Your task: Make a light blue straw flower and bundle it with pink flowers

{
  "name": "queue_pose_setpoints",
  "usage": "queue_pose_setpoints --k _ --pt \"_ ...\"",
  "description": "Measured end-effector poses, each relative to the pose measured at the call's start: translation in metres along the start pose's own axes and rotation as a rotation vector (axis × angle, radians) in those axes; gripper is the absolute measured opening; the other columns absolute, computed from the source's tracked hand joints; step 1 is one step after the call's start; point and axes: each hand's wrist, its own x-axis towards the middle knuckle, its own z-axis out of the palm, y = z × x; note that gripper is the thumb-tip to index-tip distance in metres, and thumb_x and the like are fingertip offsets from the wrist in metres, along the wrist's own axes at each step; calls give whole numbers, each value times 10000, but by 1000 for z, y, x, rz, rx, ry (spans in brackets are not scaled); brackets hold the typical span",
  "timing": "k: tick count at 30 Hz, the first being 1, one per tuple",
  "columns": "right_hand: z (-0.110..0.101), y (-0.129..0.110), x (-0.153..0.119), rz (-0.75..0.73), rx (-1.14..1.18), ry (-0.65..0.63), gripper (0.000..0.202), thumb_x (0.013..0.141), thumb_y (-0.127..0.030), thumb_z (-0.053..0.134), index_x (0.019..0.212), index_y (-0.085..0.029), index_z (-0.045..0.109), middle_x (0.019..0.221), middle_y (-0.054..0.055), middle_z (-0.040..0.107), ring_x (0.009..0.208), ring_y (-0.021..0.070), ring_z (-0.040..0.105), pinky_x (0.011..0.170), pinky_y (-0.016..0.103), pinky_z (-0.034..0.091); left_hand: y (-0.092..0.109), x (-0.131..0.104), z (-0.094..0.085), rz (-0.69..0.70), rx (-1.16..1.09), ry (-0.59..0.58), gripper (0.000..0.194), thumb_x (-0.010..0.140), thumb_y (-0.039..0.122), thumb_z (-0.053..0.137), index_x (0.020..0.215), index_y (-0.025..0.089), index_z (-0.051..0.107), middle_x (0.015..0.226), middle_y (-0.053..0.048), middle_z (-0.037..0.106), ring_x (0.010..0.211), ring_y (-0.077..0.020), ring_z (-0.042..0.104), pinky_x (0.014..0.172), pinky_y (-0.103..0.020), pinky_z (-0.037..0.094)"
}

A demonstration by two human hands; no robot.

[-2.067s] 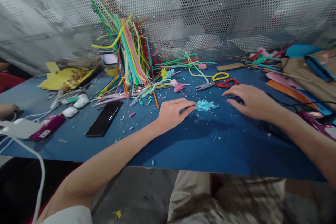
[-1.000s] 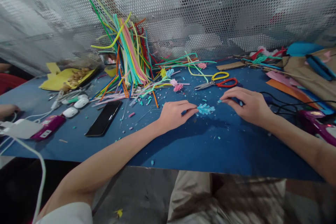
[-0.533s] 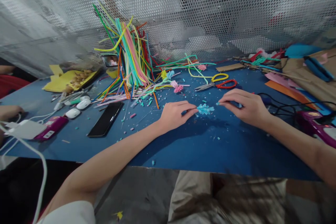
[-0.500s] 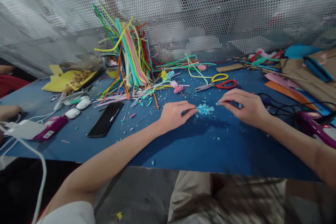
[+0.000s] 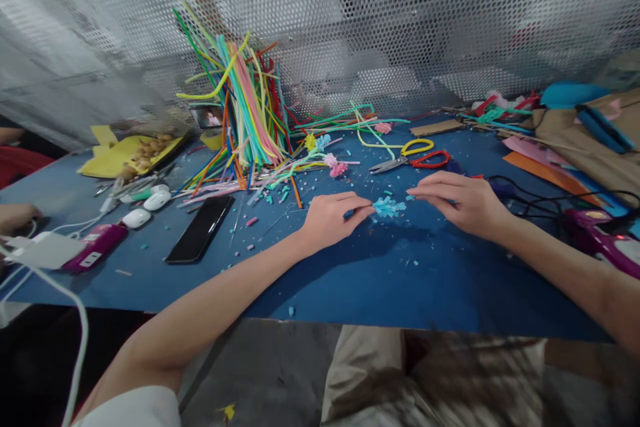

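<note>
Blue sprig (image 5: 389, 207) was just above the table (image 5: 380, 293), mid-front, between the two hands. Left hand (image 5: 331, 219) pinched its near end, thumb against fingertips; fluffy tip pointed right. Right hand (image 5: 463, 203) had thumb and index closed on a small blue bit (image 5: 411, 197), just beside the tip, apart from it. Other right fingers loosely curled.

Handling, judged by eye: sprig very light, soft fuzzy outside, probably bendy wire inside, so it should hold a shape. Not slippery. Fuzz likely crushes or sheds if squeezed; best hold was the bare-ish end where the left fingers were, leaving the branches alone. Blue bit tiny, fingertip pinch only, easy to drop.

Around: scissors (image 5: 400, 161) behind, blades partly open toward the left, close to a reach over the back. Pink flower (image 5: 337, 168) behind the left hand, stem bundle (image 5: 245, 100) further back left, phone (image 5: 200, 230) left of the left hand. Scraps (image 5: 415, 263) littered the tabletop, easy to confuse with the bit. Black cables (image 5: 533, 198) behind the right wrist could snag a sideways move; purple device (image 5: 603, 237) at far right.
</note>
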Motion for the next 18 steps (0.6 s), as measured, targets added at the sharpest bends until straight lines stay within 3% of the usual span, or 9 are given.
queue_pose_setpoints --k 6,13,18 --pt "-1 5 0 -32 25 -38 161 977 -230 601 1016 -260 754 1023 -1 783 933 165 751 883 266 595 0 0 0 -3 -4 -9 257 1008 389 575 1007 232 778 929 -2 782 749 -102 702 670 -216 486" --pt "-3 13 -1 -29 28 9 89 943 -250 665 978 -282 741 958 -28 789 876 169 758 837 269 606 1 1 -1 6 4 9 237 998 382 594 986 235 780 905 13 779 702 -89 684 635 -214 467" --pt "-9 26 -4 -129 35 -141 169 979 -235 594 1041 -278 745 1066 27 747 941 175 724 889 301 578 3 1 -2 5 2 -1 253 1005 387 582 986 230 780 908 3 781 695 -89 683 638 -210 470"
